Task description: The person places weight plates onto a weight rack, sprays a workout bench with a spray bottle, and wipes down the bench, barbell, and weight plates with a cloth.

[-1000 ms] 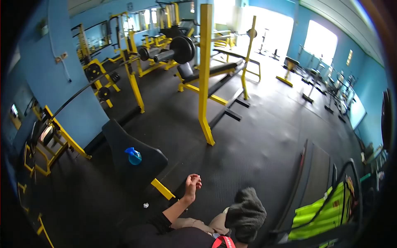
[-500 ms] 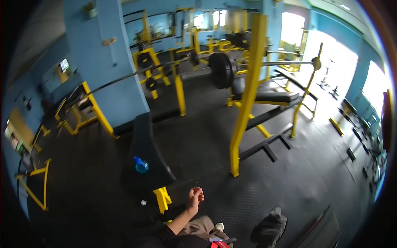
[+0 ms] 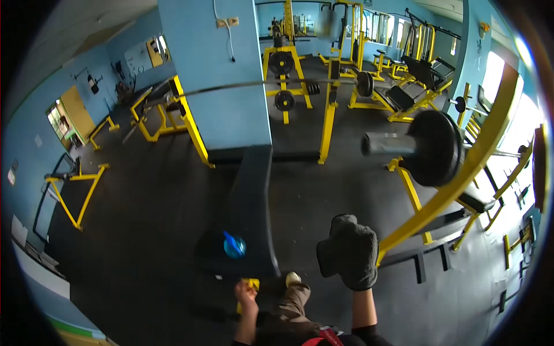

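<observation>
A dark grey cloth mitt (image 3: 348, 251) covers my right hand (image 3: 352, 259), raised at the lower right of centre. Its fingers are hidden inside the cloth. My left hand (image 3: 246, 295) is low in front of the yellow end of the bench, its fingers curled; whether anything is between them is too small to tell. Just above it, a blue spray bottle (image 3: 234, 246) rests on the black padded bench (image 3: 252, 190). The bottle touches neither hand.
A barbell (image 3: 259, 84) spans a yellow rack before a blue pillar (image 3: 213, 115). At the right, a black weight plate (image 3: 435, 148) and a yellow post (image 3: 461, 184) stand close to the mitt. A small white scrap (image 3: 219, 277) lies beside the bench.
The view has swung left, bringing the bench nearer the middle. The mitt has risen from low at the right to upright in front of me. My left hand has come nearer the bench end.
</observation>
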`<state>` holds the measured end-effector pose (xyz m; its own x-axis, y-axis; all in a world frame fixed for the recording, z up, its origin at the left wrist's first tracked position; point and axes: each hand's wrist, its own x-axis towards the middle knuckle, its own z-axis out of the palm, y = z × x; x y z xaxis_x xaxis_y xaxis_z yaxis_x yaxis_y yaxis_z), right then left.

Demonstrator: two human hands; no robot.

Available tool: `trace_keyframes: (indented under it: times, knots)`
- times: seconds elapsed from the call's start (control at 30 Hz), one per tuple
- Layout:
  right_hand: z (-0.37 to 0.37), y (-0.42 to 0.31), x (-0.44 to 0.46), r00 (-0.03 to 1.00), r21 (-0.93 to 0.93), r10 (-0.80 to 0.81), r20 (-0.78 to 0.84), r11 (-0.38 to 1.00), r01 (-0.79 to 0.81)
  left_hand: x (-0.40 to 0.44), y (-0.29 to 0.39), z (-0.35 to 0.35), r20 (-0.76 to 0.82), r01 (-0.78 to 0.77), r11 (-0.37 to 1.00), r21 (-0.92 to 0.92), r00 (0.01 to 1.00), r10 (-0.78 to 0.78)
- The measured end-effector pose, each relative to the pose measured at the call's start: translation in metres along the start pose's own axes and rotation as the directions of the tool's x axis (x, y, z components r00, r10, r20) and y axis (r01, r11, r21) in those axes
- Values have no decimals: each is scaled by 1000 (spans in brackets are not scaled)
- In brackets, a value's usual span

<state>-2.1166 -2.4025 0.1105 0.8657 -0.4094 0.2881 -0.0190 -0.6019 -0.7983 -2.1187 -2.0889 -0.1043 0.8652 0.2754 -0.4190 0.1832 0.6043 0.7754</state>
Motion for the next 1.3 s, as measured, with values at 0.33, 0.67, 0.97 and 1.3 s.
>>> trace_keyframes:
  times: [0.33, 0.67, 0.97, 1.3]
  knots:
    - [108, -57, 310, 975, 84, -197, -101, 975, 206, 129, 67, 241, 402, 83, 989, -119, 915, -28]
    - [149, -18, 495, 969, 73, -158, -190, 982, 174, 231, 93, 358, 335, 1, 998, 55, 942, -19]
    - [157, 84, 711, 969, 50, -31, -243, 998, 44, 423, 27, 555, 358, 77, 935, 346, 910, -207]
    - [64, 166, 792, 913, 263, 276, -299, 944, -199, 559, 9, 803, 675, -188, 903, 385, 725, -137]
